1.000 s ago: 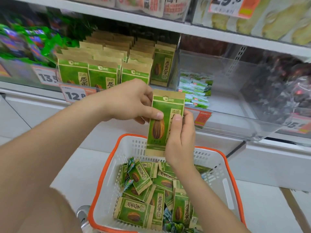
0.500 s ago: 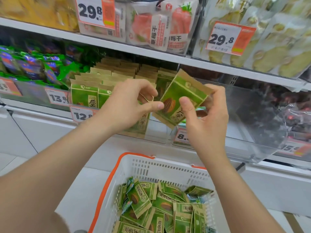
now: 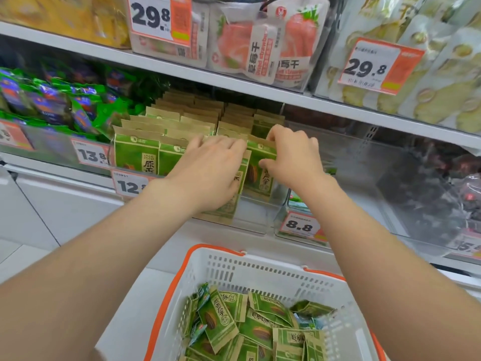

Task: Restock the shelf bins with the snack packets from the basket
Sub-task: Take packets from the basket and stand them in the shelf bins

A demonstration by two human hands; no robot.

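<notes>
Green-and-tan paper snack packet point(image 3: 260, 175) stood at the right front of the clear plastic shelf bin point(image 3: 256, 217), pinched in the grip of the right hand point(image 3: 294, 157). The left hand point(image 3: 210, 168) lay flat just beside it, grip wide, fingers straight on the neighbouring packets point(image 3: 223, 208).

Both hands are at the clear shelf bin point(image 3: 257, 217): the left hand point(image 3: 208, 173) lies flat, fingers straight, against the front row of green packets point(image 3: 136, 155), the right hand point(image 3: 294, 157) pinches one upright packet point(image 3: 260, 178) at the row's right end, and the white basket point(image 3: 260, 267) below holds loose packets point(image 3: 260, 329).
</notes>
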